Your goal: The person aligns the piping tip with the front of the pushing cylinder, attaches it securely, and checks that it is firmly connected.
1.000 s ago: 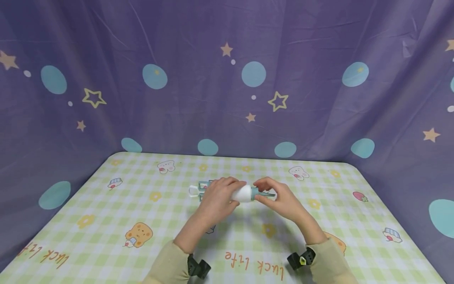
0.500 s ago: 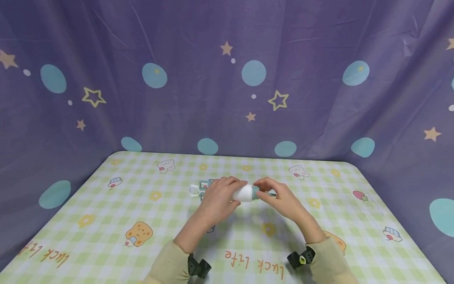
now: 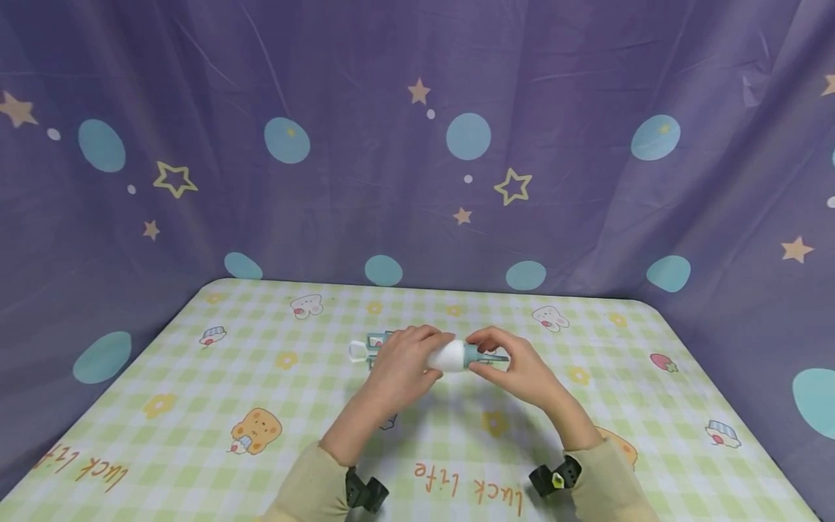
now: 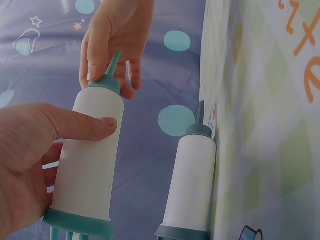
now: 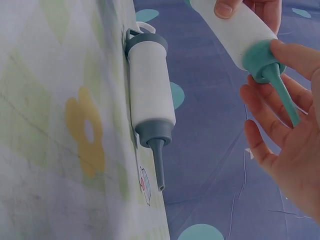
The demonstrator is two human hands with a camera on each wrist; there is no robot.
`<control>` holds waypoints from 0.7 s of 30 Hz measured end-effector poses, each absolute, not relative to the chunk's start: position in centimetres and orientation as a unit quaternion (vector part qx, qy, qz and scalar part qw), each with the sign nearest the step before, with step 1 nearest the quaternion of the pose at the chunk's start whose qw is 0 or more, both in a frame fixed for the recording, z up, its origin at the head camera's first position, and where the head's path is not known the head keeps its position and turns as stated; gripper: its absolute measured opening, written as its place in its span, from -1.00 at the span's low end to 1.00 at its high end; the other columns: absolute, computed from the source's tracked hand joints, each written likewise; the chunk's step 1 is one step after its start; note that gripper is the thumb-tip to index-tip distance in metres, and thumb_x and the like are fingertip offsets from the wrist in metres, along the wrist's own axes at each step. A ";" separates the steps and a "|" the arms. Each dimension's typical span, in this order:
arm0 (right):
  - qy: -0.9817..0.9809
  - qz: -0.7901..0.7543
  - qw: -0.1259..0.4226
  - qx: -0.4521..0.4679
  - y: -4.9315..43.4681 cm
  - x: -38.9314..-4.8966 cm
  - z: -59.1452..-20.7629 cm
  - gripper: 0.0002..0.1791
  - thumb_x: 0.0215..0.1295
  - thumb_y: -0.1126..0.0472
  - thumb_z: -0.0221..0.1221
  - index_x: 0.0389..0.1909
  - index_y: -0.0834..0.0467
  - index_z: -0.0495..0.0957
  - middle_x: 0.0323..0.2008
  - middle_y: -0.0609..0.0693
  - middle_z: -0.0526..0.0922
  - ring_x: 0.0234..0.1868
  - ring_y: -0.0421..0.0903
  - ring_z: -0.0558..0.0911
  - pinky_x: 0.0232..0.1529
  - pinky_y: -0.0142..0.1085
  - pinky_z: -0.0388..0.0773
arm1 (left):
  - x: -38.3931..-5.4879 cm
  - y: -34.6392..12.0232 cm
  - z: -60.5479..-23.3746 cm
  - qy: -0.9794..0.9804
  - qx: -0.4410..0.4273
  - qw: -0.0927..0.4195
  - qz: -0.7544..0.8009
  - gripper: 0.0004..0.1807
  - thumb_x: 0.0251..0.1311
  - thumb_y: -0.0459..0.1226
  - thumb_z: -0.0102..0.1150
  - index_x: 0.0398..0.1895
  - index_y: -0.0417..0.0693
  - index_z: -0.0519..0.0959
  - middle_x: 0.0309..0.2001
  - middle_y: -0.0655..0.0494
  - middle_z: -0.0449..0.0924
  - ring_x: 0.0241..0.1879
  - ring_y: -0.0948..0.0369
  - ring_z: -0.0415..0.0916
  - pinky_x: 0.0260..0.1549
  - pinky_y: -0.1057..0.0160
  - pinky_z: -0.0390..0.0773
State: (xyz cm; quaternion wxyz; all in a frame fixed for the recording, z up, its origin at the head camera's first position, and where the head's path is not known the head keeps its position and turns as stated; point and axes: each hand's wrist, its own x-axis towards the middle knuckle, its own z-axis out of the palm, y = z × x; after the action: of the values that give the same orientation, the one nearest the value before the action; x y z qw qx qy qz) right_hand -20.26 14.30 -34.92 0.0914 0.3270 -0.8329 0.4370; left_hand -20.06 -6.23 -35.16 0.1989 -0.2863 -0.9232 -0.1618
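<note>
My left hand grips the white barrel of a large syringe, its thumb lying along the barrel in the left wrist view. At the other end, my right hand pinches the teal nozzle cap between thumb and fingers. The tapered nozzle points out past the palm. In the head view a white ring handle shows left of the left hand, which covers much of the barrel. Close to the held syringe, a second white syringe with blue-grey ends lies on the table, mostly hidden in the head view.
A green-and-white checked cloth with cartoon prints covers the table. Behind it hangs a purple curtain with stars and blue dots. Dark wrist cameras sit below both sleeves.
The right thumb and fingers slid over the nozzle half a second ago and are now back at the cap, baring the nozzle again. The left hand keeps its grip in place.
</note>
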 end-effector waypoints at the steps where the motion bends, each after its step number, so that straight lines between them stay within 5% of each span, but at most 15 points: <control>1: -0.834 0.440 0.086 0.322 14.3 -20.2 -34.9 -0.69 0.12 0.32 0.22 -0.08 0.23 0.50 -0.22 0.02 0.61 -0.20 -0.11 0.55 -0.11 -0.02 0.48 | -20.1 -6.2 -35.2 -0.923 -0.287 0.200 -0.162 -0.45 -0.16 -0.28 0.41 0.03 0.11 0.54 -0.07 0.18 0.56 -0.10 0.14 0.50 -0.07 0.11 0.45; 13: -0.848 0.431 0.061 0.303 14.9 -21.5 -36.9 -0.77 0.27 0.20 0.09 -0.06 0.04 0.48 -0.27 -0.08 0.63 -0.20 -0.15 0.58 -0.15 -0.15 0.53 | -19.9 -6.2 -35.2 -0.920 -0.294 0.205 -0.156 -0.46 -0.15 -0.28 0.40 0.02 0.11 0.54 -0.08 0.18 0.56 -0.10 0.15 0.50 -0.07 0.12 0.46; 21: -0.847 0.432 0.079 0.300 14.3 -20.6 -35.6 -0.59 0.00 0.28 0.32 -0.08 0.18 0.49 -0.18 0.00 0.59 -0.20 -0.10 0.53 -0.12 -0.09 0.47 | -20.1 -6.2 -35.2 -0.924 -0.287 0.198 -0.160 -0.45 -0.15 -0.28 0.40 0.03 0.11 0.53 -0.07 0.18 0.56 -0.09 0.14 0.50 -0.06 0.12 0.45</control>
State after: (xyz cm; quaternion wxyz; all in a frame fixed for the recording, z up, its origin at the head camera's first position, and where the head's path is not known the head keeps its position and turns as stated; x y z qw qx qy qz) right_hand -20.60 14.35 -35.56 0.0792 0.2997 -0.8470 0.4319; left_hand -20.09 -6.21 -35.17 0.1979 -0.2865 -0.9237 -0.1599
